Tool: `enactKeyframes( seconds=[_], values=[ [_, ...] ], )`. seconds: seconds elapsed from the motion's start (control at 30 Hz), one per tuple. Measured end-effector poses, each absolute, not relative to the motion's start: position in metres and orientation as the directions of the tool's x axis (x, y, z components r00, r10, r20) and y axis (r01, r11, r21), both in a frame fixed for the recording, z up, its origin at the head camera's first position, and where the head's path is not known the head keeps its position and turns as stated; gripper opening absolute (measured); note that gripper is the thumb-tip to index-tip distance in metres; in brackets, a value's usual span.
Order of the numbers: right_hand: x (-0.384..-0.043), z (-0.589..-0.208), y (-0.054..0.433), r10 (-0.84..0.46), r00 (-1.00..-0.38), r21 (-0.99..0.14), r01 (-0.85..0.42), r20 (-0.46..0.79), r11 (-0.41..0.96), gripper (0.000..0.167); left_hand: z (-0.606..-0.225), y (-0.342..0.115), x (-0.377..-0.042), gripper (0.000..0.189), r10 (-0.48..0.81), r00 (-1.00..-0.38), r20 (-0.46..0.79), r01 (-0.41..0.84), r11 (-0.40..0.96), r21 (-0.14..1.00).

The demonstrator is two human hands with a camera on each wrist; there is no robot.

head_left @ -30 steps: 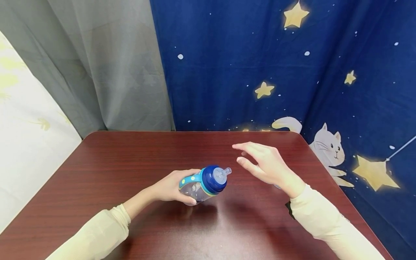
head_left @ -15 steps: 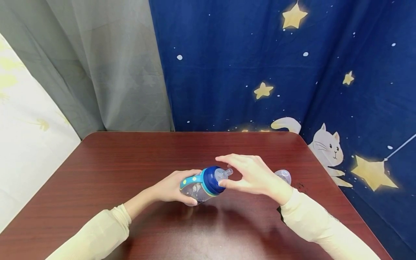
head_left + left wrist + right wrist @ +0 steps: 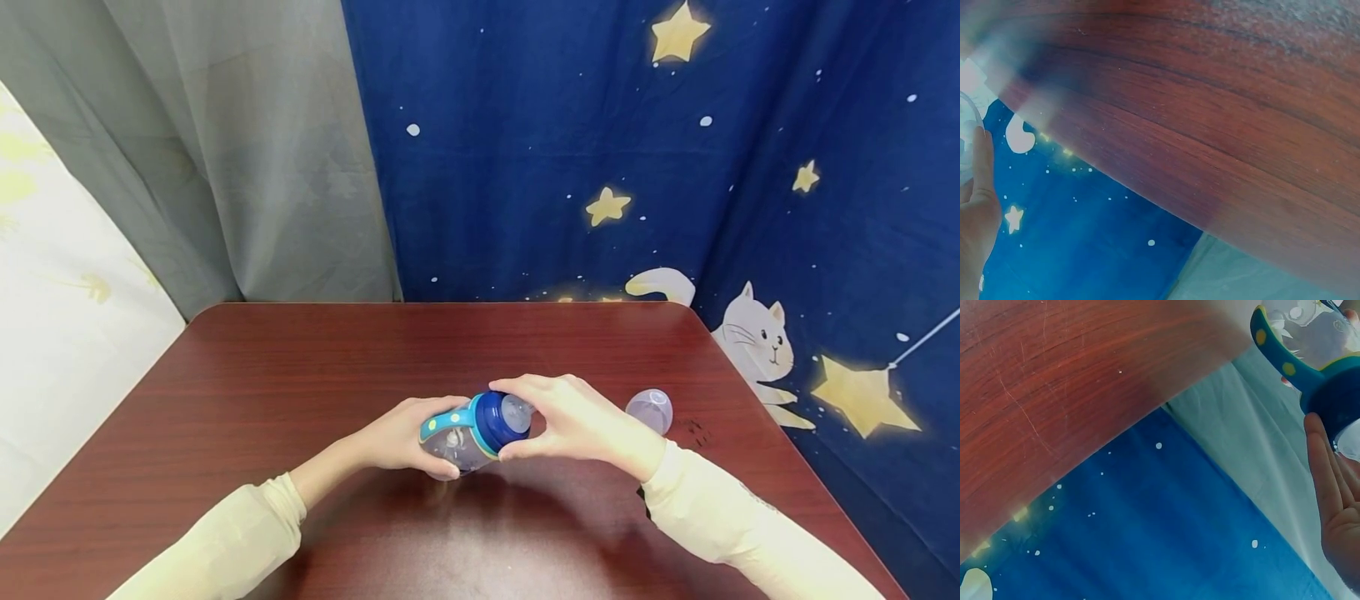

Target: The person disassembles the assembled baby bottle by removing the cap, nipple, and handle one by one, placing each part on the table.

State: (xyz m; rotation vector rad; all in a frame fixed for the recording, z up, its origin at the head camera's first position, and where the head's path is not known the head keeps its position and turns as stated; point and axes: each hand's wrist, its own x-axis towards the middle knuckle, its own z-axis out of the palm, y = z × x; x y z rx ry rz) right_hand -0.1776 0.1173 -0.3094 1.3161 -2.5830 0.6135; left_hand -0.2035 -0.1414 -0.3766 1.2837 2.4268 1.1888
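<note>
A clear baby bottle (image 3: 461, 446) with a turquoise, yellow-dotted handle (image 3: 447, 421) is held tilted above the table, teat end to the right. My left hand (image 3: 401, 433) grips its body, thumb in front. Round the dark blue collar (image 3: 501, 421) at the teat end lie the thumb and fingers of my right hand (image 3: 577, 417); they partly hide the clear teat (image 3: 517, 412). In the right wrist view, fingertips of the right hand (image 3: 1338, 500) touch the collar (image 3: 1338, 397). Only part of the left hand (image 3: 977, 212) shows in the left wrist view.
A clear domed cap (image 3: 650, 411) lies on the brown table (image 3: 337, 358), just beyond the right wrist. Small dark marks (image 3: 696, 432) are on the tabletop beside it. Grey and blue curtains (image 3: 487, 183) hang behind the far edge.
My right hand has moved left and down from above the table to the bottle's collar, and now holds it. The domed cap has come into sight behind that wrist. The left hand keeps its grip.
</note>
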Motion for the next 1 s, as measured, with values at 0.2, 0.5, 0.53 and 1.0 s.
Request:
enactKeyframes(
  seconds=[0.2, 0.5, 0.53, 1.0],
  values=[
    [-0.178, -0.313, 0.12, -0.763, -0.54, -0.256, -0.842, 0.356, 0.476, 0.074, -0.377, -0.14, -0.202, 0.072, 0.764, -0.61, 0.212, 0.645, 0.322, 0.693],
    [-0.18, -0.317, 0.125, -0.822, -0.357, -0.165, -0.934, 0.443, 0.317, 0.071, -0.375, -0.141, -0.201, 0.069, 0.807, -0.555, 0.2, 0.656, 0.278, 0.702],
    [-0.181, -0.317, 0.125, -0.829, -0.337, -0.158, -0.941, 0.447, 0.298, 0.071, -0.375, -0.141, -0.201, 0.068, 0.812, -0.548, 0.199, 0.654, 0.268, 0.708],
    [-0.181, -0.32, 0.126, -0.828, -0.366, -0.144, -0.93, 0.426, 0.337, 0.071, -0.379, -0.142, -0.201, 0.067, 0.801, -0.567, 0.192, 0.649, 0.29, 0.703]
  ],
)
